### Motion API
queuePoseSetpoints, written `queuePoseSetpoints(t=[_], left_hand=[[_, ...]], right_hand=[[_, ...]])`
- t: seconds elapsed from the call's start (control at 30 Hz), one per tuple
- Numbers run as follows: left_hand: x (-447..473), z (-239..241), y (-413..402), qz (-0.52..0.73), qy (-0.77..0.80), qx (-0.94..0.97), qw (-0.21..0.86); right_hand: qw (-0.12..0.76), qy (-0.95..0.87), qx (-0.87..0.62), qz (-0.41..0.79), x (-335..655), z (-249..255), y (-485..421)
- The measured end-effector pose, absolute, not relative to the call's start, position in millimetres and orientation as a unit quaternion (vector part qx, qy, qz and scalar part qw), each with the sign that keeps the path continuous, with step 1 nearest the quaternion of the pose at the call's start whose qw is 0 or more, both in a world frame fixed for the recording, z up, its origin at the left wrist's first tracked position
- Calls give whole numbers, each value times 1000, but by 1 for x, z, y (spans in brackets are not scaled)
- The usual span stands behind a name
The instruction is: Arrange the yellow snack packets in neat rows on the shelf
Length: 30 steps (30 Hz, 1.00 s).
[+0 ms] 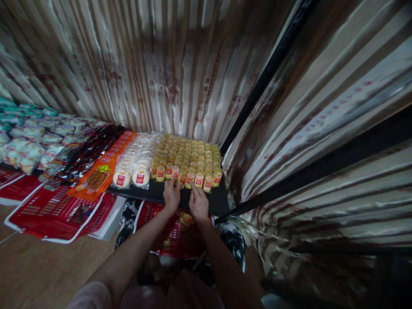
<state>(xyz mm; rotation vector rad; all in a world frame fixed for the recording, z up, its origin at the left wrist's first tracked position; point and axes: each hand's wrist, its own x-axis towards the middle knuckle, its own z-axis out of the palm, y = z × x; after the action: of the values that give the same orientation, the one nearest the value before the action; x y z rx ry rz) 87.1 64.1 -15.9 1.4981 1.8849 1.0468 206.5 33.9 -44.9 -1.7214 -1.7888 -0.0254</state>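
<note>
Rows of small yellow wrapped snack packets [186,156] stand close together at the right end of a black shelf [154,192]. Several in the front row bear red and white labels. My left hand [171,195] is at the front row, its fingertips closed against a packet [182,176]. Just to its right, my right hand [198,202] has its fingertips on the lower front of a labelled packet [190,177]. The hands are a little apart, and their fingers partly hide the packets' bottoms.
Left of the packets lie clear-wrapped round white crackers [140,176], an orange snack bag [96,178], dark packs [96,143] and white packs [32,146]. Red baskets [58,210] stand below. A striped plastic curtain [180,73] hangs behind, with a black post [257,96] at right.
</note>
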Motion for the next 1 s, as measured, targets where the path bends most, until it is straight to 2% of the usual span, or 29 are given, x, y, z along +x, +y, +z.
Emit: queuePoseSetpoints(t=[0.2,0.4,0.63,1.0], left_hand=[[89,-20,64,427,681,541,249],[92,-23,65,402,688,564,215],[92,-29,65,441,663,561,228],[95,-30,68,400,671,582,226]], right_hand=[[314,-674,-669,-12,205,-46,34],[320,-670,-670,-8,205,-48,35],[324,-669,-669,-4,204,-47,35],[320,-664,-676,-8,204,-49,35]])
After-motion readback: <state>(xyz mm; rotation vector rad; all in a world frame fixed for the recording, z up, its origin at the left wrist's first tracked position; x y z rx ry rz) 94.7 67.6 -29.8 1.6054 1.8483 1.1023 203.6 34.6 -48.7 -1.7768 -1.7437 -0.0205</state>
